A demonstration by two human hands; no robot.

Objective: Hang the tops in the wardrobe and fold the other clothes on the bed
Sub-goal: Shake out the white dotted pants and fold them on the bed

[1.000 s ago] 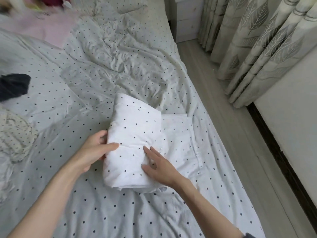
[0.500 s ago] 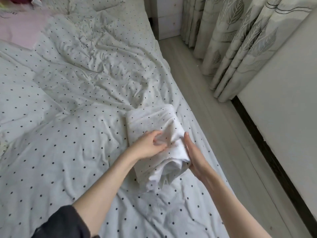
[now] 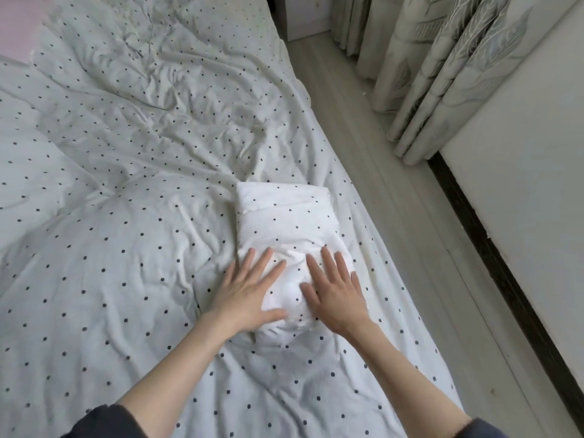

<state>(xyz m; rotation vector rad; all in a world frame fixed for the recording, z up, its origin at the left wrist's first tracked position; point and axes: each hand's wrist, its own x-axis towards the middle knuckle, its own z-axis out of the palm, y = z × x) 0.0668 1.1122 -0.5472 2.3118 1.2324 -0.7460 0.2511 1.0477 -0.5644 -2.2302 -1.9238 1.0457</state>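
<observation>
- Head view: a folded white dotted garment (image 3: 284, 222) is lying near the right edge of the bed (image 3: 104, 263), apart from its corners.
- The left hand (image 3: 249, 292) and right hand (image 3: 335, 295) are both pressing flat on the bundle's near end, fingers straight and spread, gripping nothing.
- Judging by its compact shape, this piece is folded and only being smoothed.
- A pink cloth (image 3: 15, 23) is showing at the bed's far left corner, seemingly still to be sorted; no wardrobe is showing, so progress on hanging cannot be told.
</observation>
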